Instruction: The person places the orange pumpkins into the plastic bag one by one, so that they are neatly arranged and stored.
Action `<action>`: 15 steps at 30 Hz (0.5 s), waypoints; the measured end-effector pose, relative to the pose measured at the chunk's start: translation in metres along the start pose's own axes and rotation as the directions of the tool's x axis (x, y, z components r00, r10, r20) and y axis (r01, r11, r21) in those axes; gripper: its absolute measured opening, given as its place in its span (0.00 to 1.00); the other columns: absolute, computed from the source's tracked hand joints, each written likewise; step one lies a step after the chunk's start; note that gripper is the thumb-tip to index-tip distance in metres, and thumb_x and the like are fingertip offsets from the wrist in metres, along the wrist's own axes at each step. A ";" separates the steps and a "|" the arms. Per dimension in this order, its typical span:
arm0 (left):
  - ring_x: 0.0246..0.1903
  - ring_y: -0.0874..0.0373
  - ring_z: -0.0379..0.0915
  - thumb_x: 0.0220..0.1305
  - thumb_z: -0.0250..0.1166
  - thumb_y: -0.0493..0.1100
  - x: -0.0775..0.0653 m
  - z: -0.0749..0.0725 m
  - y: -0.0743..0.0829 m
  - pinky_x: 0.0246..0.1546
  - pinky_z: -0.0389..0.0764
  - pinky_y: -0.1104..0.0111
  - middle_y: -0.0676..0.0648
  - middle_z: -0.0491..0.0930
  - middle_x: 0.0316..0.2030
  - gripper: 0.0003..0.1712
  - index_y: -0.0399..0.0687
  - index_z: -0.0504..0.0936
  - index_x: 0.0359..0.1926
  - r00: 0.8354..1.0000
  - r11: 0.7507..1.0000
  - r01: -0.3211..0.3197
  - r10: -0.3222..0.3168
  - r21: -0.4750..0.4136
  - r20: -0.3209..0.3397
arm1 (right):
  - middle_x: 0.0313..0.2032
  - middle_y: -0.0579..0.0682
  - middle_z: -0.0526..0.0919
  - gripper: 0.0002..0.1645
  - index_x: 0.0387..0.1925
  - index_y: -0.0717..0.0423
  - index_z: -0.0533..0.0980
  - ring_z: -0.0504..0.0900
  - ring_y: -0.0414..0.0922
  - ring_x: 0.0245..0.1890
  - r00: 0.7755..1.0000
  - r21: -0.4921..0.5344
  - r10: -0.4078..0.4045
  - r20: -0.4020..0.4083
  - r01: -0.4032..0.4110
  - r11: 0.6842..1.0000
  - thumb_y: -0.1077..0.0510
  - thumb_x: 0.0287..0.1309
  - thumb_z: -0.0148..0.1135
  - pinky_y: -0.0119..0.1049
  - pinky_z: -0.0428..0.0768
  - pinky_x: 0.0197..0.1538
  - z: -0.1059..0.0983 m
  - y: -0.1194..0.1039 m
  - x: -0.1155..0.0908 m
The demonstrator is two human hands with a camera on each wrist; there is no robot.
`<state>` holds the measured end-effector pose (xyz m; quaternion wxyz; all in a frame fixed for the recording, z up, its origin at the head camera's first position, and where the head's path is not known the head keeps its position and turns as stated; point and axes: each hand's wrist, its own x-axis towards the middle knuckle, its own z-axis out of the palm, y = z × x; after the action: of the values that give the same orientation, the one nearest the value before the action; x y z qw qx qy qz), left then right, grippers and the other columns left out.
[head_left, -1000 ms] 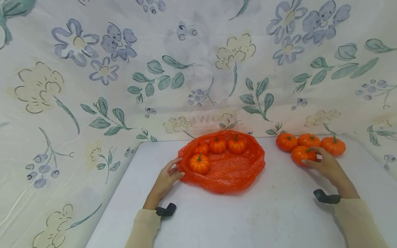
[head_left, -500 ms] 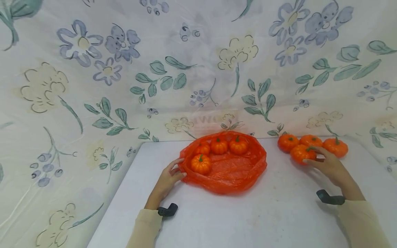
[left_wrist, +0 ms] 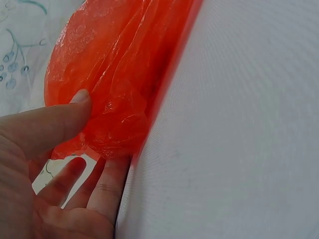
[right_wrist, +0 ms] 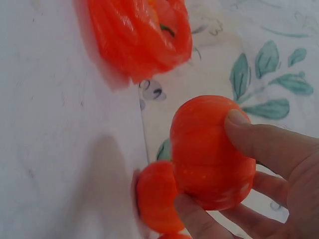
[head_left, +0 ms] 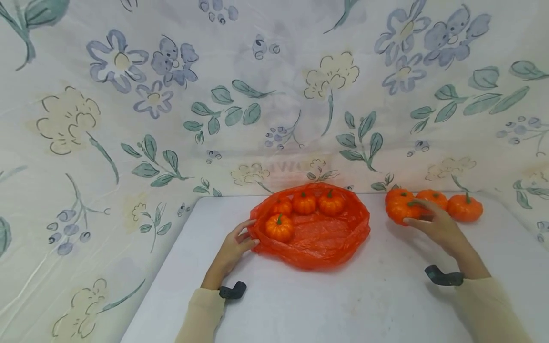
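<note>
A red plastic bag lies with its mouth spread wide on the table, several small orange pumpkins inside along its left and back. At the bag's left side my left hand holds the crumpled film between thumb and fingers; the left wrist view shows the thumb lying across it. My right hand grips another small pumpkin by its right side, thumb and fingertips around it. In the right wrist view this pumpkin is up off the table, its shadow falling on the white surface.
Behind the held pumpkin, a row of pumpkins sits near the back edge of the white table. One of them is partly hidden by the held one. A floral sheet hangs upright behind the table.
My right hand has lifted the front pumpkin and carried it left, over the leftmost pumpkin of the row in the head view. The left hand stays at the bag's side. The head view has shifted slightly.
</note>
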<state>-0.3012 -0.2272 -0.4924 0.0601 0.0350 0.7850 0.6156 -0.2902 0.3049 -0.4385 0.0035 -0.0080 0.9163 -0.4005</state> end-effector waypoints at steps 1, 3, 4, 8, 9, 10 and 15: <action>0.73 0.40 0.57 0.63 0.70 0.42 0.000 0.000 0.000 0.65 0.73 0.52 0.46 0.55 0.77 0.37 0.56 0.67 0.71 1.000 1.000 0.000 0.000 0.002 0.003 | 0.70 0.73 0.58 0.56 0.76 0.64 0.52 0.63 0.73 0.64 1.000 -0.012 -0.016 -0.005 0.016 1.000 0.35 0.62 0.63 0.69 0.72 0.60 0.001 -0.004 0.001; 0.74 0.39 0.57 0.63 0.70 0.42 0.000 -0.001 0.000 0.65 0.73 0.52 0.46 0.55 0.77 0.37 0.55 0.67 0.71 1.000 1.000 0.001 -0.001 0.003 0.006 | 0.71 0.72 0.59 0.53 0.76 0.63 0.54 0.65 0.72 0.63 0.999 -0.031 -0.050 -0.004 0.050 0.998 0.38 0.62 0.64 0.67 0.75 0.59 0.004 -0.012 0.004; 0.73 0.39 0.57 0.63 0.70 0.42 -0.001 -0.001 0.000 0.65 0.73 0.52 0.46 0.55 0.77 0.37 0.55 0.67 0.71 1.000 1.000 0.002 -0.002 0.007 0.005 | 0.71 0.71 0.60 0.52 0.75 0.62 0.55 0.66 0.72 0.63 0.998 -0.038 -0.068 -0.004 0.068 0.997 0.39 0.62 0.65 0.65 0.77 0.58 0.005 -0.016 0.005; 0.73 0.40 0.58 0.63 0.70 0.43 -0.002 -0.004 0.001 0.65 0.73 0.52 0.45 0.55 0.77 0.37 0.55 0.66 0.71 1.000 1.000 0.003 -0.003 0.025 0.000 | 0.72 0.68 0.60 0.49 0.75 0.58 0.58 0.68 0.70 0.63 0.989 -0.018 -0.149 0.004 0.149 0.989 0.41 0.62 0.66 0.62 0.80 0.57 0.009 -0.032 0.012; 0.73 0.40 0.58 0.63 0.70 0.43 -0.002 -0.004 0.001 0.65 0.73 0.53 0.46 0.55 0.76 0.37 0.56 0.66 0.71 1.000 1.000 0.006 -0.006 0.029 -0.004 | 0.72 0.68 0.60 0.49 0.75 0.58 0.58 0.68 0.69 0.64 0.986 -0.013 -0.164 0.005 0.164 0.986 0.41 0.61 0.66 0.62 0.80 0.57 0.010 -0.035 0.013; 0.73 0.40 0.58 0.63 0.70 0.44 -0.002 -0.004 0.001 0.65 0.73 0.53 0.46 0.55 0.77 0.37 0.56 0.66 0.71 1.000 0.999 0.007 -0.006 0.037 -0.005 | 0.73 0.68 0.59 0.49 0.74 0.58 0.59 0.67 0.69 0.65 0.984 -0.010 -0.177 0.003 0.177 0.984 0.41 0.61 0.67 0.63 0.79 0.58 0.011 -0.039 0.015; 0.73 0.41 0.58 0.62 0.71 0.45 0.000 0.000 0.001 0.66 0.72 0.52 0.46 0.56 0.76 0.38 0.57 0.67 0.71 1.000 0.999 0.013 -0.013 0.033 0.001 | 0.72 0.67 0.61 0.48 0.74 0.58 0.60 0.66 0.68 0.66 0.979 -0.021 -0.202 0.018 0.203 0.979 0.42 0.59 0.69 0.64 0.76 0.61 0.016 -0.056 0.019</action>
<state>-0.3017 -0.2272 -0.4916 0.0641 0.0311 0.7952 0.6022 -0.3086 0.2546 -0.4083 -0.0300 -0.1044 0.9151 -0.3883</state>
